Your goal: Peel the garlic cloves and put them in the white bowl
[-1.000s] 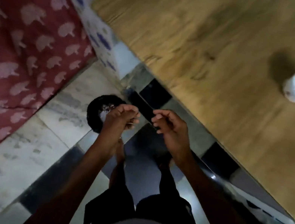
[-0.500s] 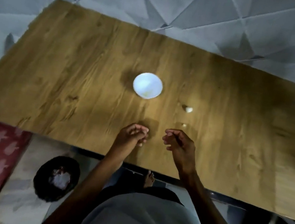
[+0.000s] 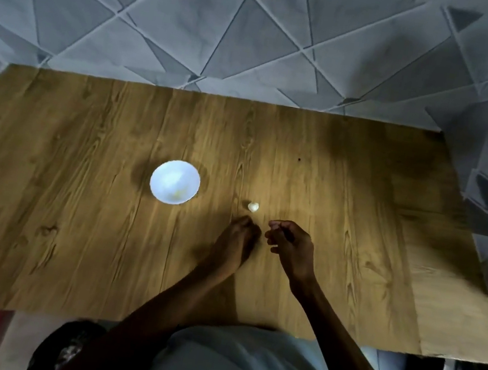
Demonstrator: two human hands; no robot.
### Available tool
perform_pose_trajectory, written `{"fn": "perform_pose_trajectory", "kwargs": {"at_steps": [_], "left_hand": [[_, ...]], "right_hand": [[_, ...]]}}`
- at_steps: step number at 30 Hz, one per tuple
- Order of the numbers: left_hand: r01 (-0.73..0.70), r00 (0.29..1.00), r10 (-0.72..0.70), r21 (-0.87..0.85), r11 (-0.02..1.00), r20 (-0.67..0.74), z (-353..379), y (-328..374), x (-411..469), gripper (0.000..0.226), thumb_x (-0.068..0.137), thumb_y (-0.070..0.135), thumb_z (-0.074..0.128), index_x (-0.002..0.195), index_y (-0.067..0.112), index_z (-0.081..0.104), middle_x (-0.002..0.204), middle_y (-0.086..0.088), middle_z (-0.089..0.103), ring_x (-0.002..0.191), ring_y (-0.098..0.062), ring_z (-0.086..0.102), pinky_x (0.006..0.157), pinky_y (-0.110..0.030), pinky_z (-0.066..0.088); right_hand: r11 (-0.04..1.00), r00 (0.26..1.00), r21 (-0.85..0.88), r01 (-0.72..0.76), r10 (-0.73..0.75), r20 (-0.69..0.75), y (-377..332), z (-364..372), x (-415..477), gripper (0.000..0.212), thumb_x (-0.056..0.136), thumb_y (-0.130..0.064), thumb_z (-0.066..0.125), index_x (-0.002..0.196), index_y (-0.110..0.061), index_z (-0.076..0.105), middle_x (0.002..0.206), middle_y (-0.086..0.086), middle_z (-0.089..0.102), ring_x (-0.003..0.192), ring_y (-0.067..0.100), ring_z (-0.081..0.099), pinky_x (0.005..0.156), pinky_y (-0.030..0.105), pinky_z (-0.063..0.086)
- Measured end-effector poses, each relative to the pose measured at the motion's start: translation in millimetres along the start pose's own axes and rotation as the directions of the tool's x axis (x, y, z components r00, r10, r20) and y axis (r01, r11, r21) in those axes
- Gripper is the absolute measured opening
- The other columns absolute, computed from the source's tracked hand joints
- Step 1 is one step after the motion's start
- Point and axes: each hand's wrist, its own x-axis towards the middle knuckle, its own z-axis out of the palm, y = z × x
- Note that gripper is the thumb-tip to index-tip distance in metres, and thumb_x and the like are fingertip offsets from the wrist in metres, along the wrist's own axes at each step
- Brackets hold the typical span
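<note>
Poised as if for peeling, the left hand [image 3: 238, 234] is bunched, whether round anything I can't tell, and the right hand [image 3: 289, 243] hangs loosely curled and empty, just short of the garlic clove [image 3: 253, 207] lying right of the white bowl [image 3: 163, 176].

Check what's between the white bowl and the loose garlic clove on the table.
Nothing. The head view shows only bare table between the white bowl and the garlic clove, which lies apart to the bowl's right.

A small pale garlic clove [image 3: 253, 207] lies near the upright round white bowl [image 3: 168, 177], to its right.
</note>
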Motion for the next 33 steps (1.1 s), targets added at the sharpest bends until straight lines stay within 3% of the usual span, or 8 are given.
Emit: {"fn": "perform_pose_trajectory", "kwargs": {"at_steps": [4, 9, 14, 18, 21, 26, 30, 33], "left_hand": [[0.052, 0.998, -0.047, 0.134, 0.99, -0.039, 12, -16, 7, 0.029, 0.101, 0.012, 0.047, 0.125, 0.009, 0.061, 0.13, -0.007, 0.06, 0.121, -0.018, 0.056, 0.109, -0.029, 0.04], [0.01, 0.997, 0.01, 0.252, 0.968, -0.076, -8, -12, 16, 0.034, 0.1, 0.01, 0.047, 0.131, 0.011, 0.058, 0.135, -0.009, 0.056, 0.127, -0.023, 0.049, 0.112, -0.033, 0.036], [0.055, 0.927, 0.006, 0.151, 0.987, -0.375, -96, 13, 32, 0.016, 0.088, 0.005, 0.062, 0.092, 0.017, 0.071, 0.09, 0.007, 0.069, 0.083, -0.007, 0.062, 0.074, -0.017, 0.042], [0.244, 0.908, -0.143, 0.219, 0.945, -0.394, -141, -16, 43, 0.023, 0.079, -0.001, 0.059, 0.072, 0.019, 0.07, 0.072, 0.006, 0.069, 0.067, -0.01, 0.063, 0.06, -0.021, 0.045], [0.353, 0.914, -0.245, 0.333, 0.874, -0.323, -145, -34, 53, 0.02, 0.079, 0.001, 0.058, 0.076, 0.015, 0.072, 0.078, -0.001, 0.07, 0.075, -0.02, 0.066, 0.058, -0.025, 0.036], [0.378, 0.917, -0.299, 0.34, 0.861, -0.264, -141, -55, 57, 0.013, 0.087, 0.007, 0.059, 0.085, 0.005, 0.071, 0.083, -0.004, 0.068, 0.075, -0.016, 0.06, 0.054, -0.021, 0.032], [0.413, 0.901, -0.341, 0.288, 0.864, -0.267, -142, -60, 62, 0.017, 0.089, 0.007, 0.057, 0.1, 0.003, 0.07, 0.099, -0.007, 0.07, 0.093, -0.022, 0.066, 0.07, -0.023, 0.044], [0.296, 0.896, -0.152, 0.306, 0.905, -0.418, -147, -39, 56, 0.018, 0.082, 0.004, 0.055, 0.08, 0.012, 0.07, 0.081, -0.003, 0.07, 0.078, -0.022, 0.066, 0.064, -0.029, 0.045]], "right_hand": [[1.0, 1.0, -0.009, -0.003, 0.003, -0.024, -1, 2, 15, 0.016, 0.098, -0.011, 0.054, 0.105, -0.011, 0.069, 0.087, 0.002, 0.074, 0.078, 0.018, 0.07, 0.066, 0.031, 0.056], [0.999, 1.0, -0.041, 0.012, -0.013, -0.014, -5, 7, 27, 0.015, 0.098, -0.011, 0.055, 0.106, -0.009, 0.069, 0.088, 0.002, 0.073, 0.076, 0.014, 0.069, 0.064, 0.026, 0.056], [0.997, 0.999, -0.059, 0.05, -0.048, 0.023, -11, 25, 35, 0.014, 0.098, -0.013, 0.057, 0.103, -0.011, 0.069, 0.087, 0.002, 0.072, 0.075, 0.014, 0.069, 0.062, 0.021, 0.054], [0.994, 0.997, -0.087, 0.071, -0.067, 0.049, -15, 42, 41, 0.013, 0.097, -0.018, 0.059, 0.102, -0.012, 0.07, 0.087, 0.001, 0.073, 0.073, 0.009, 0.068, 0.061, 0.018, 0.054], [0.992, 0.996, -0.103, 0.073, -0.067, 0.062, -14, 51, 46, 0.013, 0.098, -0.018, 0.059, 0.102, -0.012, 0.07, 0.087, 0.001, 0.072, 0.074, 0.01, 0.068, 0.062, 0.018, 0.054], [0.985, 0.994, -0.137, 0.1, -0.092, 0.066, -10, 57, 52, 0.015, 0.098, -0.02, 0.059, 0.102, -0.011, 0.071, 0.085, -0.001, 0.072, 0.073, 0.007, 0.068, 0.062, 0.02, 0.055], [0.983, 0.993, -0.141, 0.119, -0.117, 0.021, -8, 50, 56, 0.011, 0.096, -0.014, 0.06, 0.1, -0.01, 0.07, 0.087, 0.001, 0.072, 0.074, 0.013, 0.068, 0.062, 0.024, 0.056], [0.97, 0.99, -0.224, 0.094, -0.114, -0.077, 0, 39, 66, 0.009, 0.092, -0.007, 0.065, 0.099, -0.011, 0.069, 0.09, 0.001, 0.071, 0.075, 0.01, 0.068, 0.063, 0.02, 0.054]]}}
